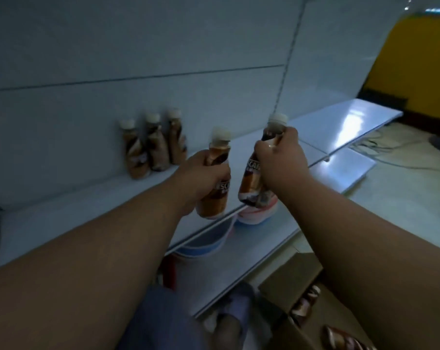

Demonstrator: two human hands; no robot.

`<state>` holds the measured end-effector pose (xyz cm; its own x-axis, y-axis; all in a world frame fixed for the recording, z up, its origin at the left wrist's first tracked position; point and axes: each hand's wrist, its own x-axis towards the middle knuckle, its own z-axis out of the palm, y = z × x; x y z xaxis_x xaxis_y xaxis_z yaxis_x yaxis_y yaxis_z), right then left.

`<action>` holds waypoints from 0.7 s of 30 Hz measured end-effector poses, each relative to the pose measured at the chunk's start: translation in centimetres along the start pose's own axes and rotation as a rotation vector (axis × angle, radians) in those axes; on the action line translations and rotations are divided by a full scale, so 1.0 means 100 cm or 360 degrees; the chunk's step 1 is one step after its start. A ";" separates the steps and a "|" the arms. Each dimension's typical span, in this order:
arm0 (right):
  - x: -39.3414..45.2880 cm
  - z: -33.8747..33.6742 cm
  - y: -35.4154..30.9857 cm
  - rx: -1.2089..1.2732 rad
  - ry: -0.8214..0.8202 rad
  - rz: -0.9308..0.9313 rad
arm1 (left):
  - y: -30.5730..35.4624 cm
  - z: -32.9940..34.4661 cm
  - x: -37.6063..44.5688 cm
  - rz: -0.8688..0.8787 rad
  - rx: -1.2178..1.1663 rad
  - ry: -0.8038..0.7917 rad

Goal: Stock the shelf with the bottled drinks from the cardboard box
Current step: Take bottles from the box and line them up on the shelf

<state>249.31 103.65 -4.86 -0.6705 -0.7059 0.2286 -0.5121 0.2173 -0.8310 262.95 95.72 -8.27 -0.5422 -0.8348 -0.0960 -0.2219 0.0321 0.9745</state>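
My left hand (201, 178) grips a brown coffee bottle (215, 193) with a white cap, held upright above the front edge of the white shelf (87, 205). My right hand (279, 160) holds a second brown bottle (251, 183), tilted with its cap pointing up and to the right. Three bottles (152, 145) of the same kind stand in a row at the back of the shelf, against the wall panel. The open cardboard box (289, 281) sits on the floor at the lower right, with more bottles (307, 299) showing inside.
A lower white shelf (264, 243) juts out beneath the first. Under the upper shelf edge sit blue and pink plastic tubs (206, 246). Cables (380, 147) lie on the floor at the right, in front of a yellow wall (420, 66). My foot in a slipper (234, 314) is near the box.
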 end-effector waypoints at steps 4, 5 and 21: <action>0.010 0.037 -0.036 -0.0028 -0.0099 -0.0222 | -0.003 -0.037 0.001 0.0167 0.0122 0.0212; 0.016 0.041 -0.039 -0.0052 -0.0127 -0.0245 | -0.003 -0.038 0.005 0.0214 0.0099 0.0241; 0.183 0.084 0.015 -0.0363 -0.0399 -0.0520 | 0.012 -0.025 0.164 0.0385 0.1353 0.0583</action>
<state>240.77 85.35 -6.18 -0.3183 -0.8970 0.3067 -0.7985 0.0793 -0.5968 255.76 80.71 -8.13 -0.3951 -0.8688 0.2984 -0.7298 0.4942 0.4724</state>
